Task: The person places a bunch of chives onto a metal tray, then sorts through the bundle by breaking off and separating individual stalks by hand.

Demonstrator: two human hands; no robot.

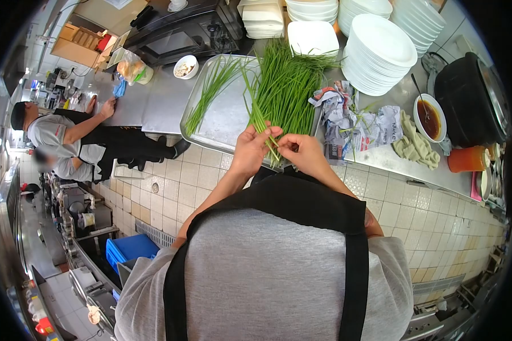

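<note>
My left hand (252, 150) is closed around a small bunch of long green chives (256, 109), its stem ends pointing toward me. Close beside it, my right hand (304, 156) pinches at those stem ends with thumb and forefinger. A thick heap of chives (293, 85) lies just beyond both hands, over the right part of a metal tray (224, 124). On the tray's left side rests a smaller, separate bunch of chives (211, 94). Crumpled newspaper (338, 111) with loose green bits on it sits right of the heap.
Stacked white plates (375, 54) stand behind the newspaper. To the right are a greenish cloth (415, 142), a bowl of brown sauce (429, 117) and a black cooker (466, 99). A small white bowl (186, 67) and black oven (182, 34) are back left. Co-workers (68, 133) stand left.
</note>
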